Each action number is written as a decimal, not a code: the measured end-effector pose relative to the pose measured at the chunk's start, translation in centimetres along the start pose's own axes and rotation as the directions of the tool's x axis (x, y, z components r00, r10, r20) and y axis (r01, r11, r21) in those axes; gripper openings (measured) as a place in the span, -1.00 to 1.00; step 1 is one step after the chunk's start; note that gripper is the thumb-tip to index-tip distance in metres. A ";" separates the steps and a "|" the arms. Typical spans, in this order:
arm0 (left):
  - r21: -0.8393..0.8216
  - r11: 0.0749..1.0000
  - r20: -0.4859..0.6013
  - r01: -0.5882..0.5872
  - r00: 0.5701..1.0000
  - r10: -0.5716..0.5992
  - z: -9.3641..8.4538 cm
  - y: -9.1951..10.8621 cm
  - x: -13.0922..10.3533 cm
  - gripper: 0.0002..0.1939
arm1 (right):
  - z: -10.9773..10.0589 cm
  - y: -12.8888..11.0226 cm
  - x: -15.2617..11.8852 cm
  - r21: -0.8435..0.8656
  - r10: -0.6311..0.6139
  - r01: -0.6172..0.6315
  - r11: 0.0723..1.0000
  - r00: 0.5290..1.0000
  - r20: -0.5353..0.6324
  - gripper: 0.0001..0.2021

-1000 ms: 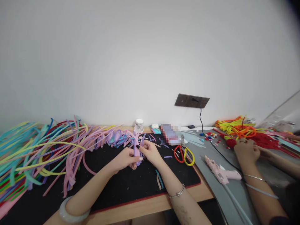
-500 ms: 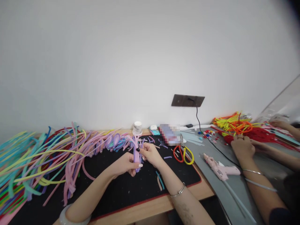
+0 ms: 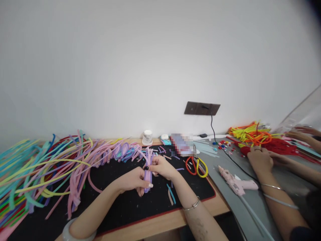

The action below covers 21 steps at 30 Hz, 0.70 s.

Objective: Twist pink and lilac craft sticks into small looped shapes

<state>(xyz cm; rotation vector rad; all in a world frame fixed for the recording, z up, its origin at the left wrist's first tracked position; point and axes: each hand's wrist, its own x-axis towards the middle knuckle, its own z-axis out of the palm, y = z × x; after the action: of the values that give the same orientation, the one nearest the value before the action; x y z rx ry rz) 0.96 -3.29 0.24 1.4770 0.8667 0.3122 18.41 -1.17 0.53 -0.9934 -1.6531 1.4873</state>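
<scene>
Between my hands is a small bundle of lilac pipe cleaners, upright with loose ends fanning out at its top. My left hand pinches its lower part, thumb across the front. Higher up, my right hand closes on the same bundle with thumb and curled fingers. Cut snippets of blue and pink pipe cleaner lie on the black mat under my right forearm. Beyond the bundle stretches a row of looped lilac and blue pipe cleaners.
Long pipe cleaners are heaped at left. Scissors with red and yellow handles lie right of my hands, near a pink glue gun. A paper cup stands by the wall. At right, a co-worker's hands work beside red pipe cleaners.
Both my hands and the lilac bundle have shifted slightly down in view, still gripped. A further person's hands at the far right have moved a little.
</scene>
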 end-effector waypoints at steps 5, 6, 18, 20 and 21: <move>0.003 1.000 0.047 0.020 0.999 -0.020 0.0 0.0 -0.1 -0.68 | -0.2 0.0 0.2 -0.112 -0.031 0.029 0.993 0.999 -0.015 -0.59; 0.001 1.000 0.052 0.021 0.998 -0.021 -0.1 0.0 -0.1 -0.68 | -0.2 0.1 0.2 -0.127 -0.033 0.031 0.991 0.999 -0.014 -0.59; 0.030 0.999 0.168 0.029 0.985 -0.034 -0.4 -0.2 -0.1 -0.66 | -0.3 0.2 0.1 -0.079 0.002 0.006 0.997 0.994 0.107 -0.73; 0.026 0.999 0.120 -0.026 0.993 0.023 -0.4 0.0 0.0 -0.64 | -0.3 0.1 0.1 -0.053 -0.016 0.018 0.998 0.999 0.032 -0.71; 0.026 0.998 0.081 -0.064 0.995 0.062 -0.5 0.0 0.1 -0.63 | -0.3 0.1 0.2 -0.036 -0.025 0.024 0.999 0.999 -0.020 -0.71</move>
<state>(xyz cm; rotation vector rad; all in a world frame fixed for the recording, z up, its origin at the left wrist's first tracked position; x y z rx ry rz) 0.72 -2.87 0.31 1.5356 0.7648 0.2863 18.59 -0.87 0.48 -1.0009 -1.6765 1.4316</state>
